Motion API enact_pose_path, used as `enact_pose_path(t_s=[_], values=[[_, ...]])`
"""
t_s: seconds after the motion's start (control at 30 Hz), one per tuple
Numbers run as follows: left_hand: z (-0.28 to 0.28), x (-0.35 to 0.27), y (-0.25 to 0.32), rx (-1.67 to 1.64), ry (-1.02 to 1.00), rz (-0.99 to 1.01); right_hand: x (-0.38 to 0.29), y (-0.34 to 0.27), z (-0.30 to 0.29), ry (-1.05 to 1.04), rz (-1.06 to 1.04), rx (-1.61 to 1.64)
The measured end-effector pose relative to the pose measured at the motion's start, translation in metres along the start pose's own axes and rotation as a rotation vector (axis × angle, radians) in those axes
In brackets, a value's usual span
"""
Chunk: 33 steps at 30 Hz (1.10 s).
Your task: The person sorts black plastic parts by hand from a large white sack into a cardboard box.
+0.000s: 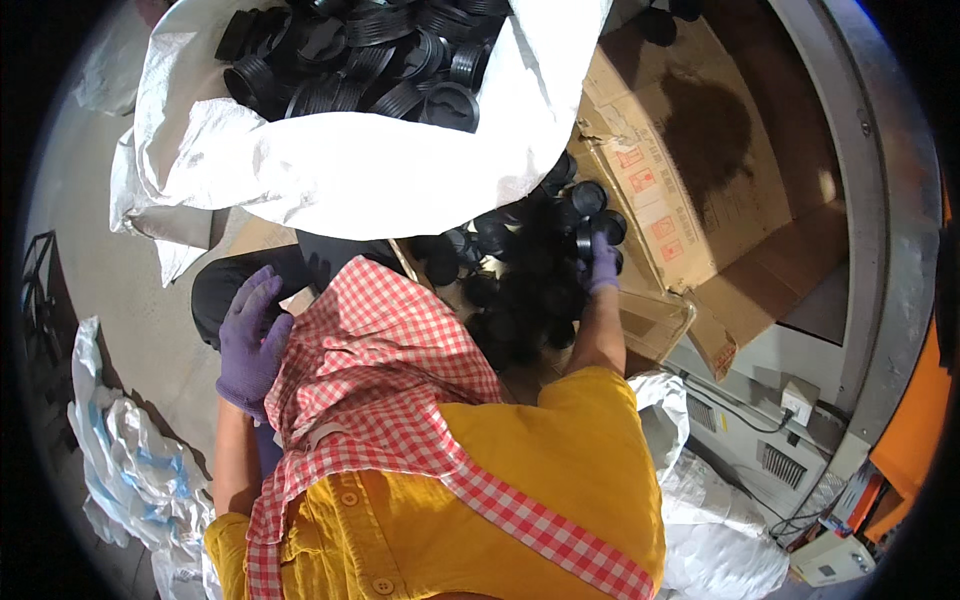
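Note:
My left hand (253, 337), in a purple knitted glove, rests by my knee beside the red-checked apron (390, 337), holding nothing, its fingers slightly parted. At the right, my right hand (601, 262), gloved alike, reaches into a cardboard box (652, 322) of black plastic caps (525, 300). Its fingers are around a round black threaded cap (585, 238); more caps lie close by. In front of me, a large white woven sack (360, 165) stands with its mouth open, holding many black threaded caps (450, 106).
Printed box flaps (667, 195) spread at the right beside a metal frame (892, 225). A white power adapter (799, 400) with cables is lower right. Crumpled plastic bags (142, 465) lie on the floor at left, with white sacks (712, 517) at lower right.

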<state>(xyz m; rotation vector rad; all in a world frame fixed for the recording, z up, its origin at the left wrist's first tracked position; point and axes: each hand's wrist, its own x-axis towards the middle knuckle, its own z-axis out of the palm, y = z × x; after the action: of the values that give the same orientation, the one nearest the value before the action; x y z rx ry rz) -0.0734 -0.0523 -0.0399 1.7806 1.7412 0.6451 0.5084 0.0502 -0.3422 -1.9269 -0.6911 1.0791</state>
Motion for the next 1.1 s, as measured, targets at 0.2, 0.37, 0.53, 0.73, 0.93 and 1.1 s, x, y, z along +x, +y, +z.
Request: enact_pose_path(t_s=[0.2, 0.37, 0.53, 0.73, 0.93, 1.1], values=[[0.012, 0.021, 0.027, -0.058, -0.054, 0.016, -0.032, 0.025, 0.136, -0.255, -0.231, -1.148], [0.036, 0.045, 0.053, -0.069, -0.219, 0.234, -0.121, 0.003, 0.134, -0.176, -0.172, -0.523], [0.082, 0.057, 0.088, -0.204, -0.287, 0.238, -0.22, -0.124, 0.109, -0.238, -0.32, -0.462], [0.109, 0.083, 0.063, -0.338, -0.365, 0.16, -0.276, -0.195, 0.107, -0.745, -0.646, -0.603], [0.08, 0.051, 0.051, -1.217, -0.713, -0.45, -0.303, -0.222, 0.103, -0.427, -1.211, -0.508], [0.055, 0.039, 0.068, -1.405, -0.736, -0.506, -0.306, -0.23, 0.138, -0.365, -1.6, -0.419]])
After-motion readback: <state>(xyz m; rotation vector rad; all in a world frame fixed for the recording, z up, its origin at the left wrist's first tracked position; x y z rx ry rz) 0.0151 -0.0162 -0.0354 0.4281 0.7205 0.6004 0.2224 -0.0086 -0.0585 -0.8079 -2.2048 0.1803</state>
